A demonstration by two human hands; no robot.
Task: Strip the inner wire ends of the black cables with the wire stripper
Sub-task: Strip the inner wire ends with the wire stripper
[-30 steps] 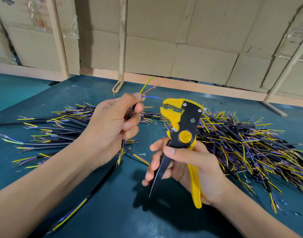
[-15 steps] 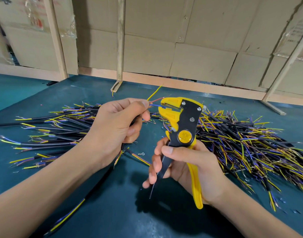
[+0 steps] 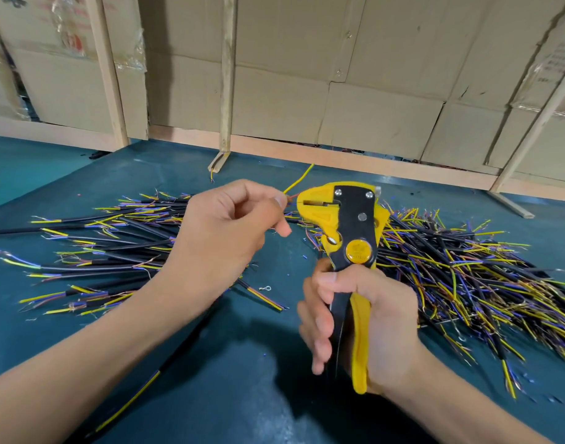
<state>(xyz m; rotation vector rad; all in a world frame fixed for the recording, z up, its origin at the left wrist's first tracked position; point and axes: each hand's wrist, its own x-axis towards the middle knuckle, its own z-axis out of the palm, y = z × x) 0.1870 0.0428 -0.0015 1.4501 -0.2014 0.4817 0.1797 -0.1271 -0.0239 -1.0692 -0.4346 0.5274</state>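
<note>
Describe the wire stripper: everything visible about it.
The yellow and black wire stripper is held upright above the teal table between two piles of black cables. Its yellow plastic-looking head points left; a black plate carries silver rivets and a round orange dial. The right hand grips the squeezed-together black and yellow handles. The left hand pinches thin coloured wires at its mouth.
</note>
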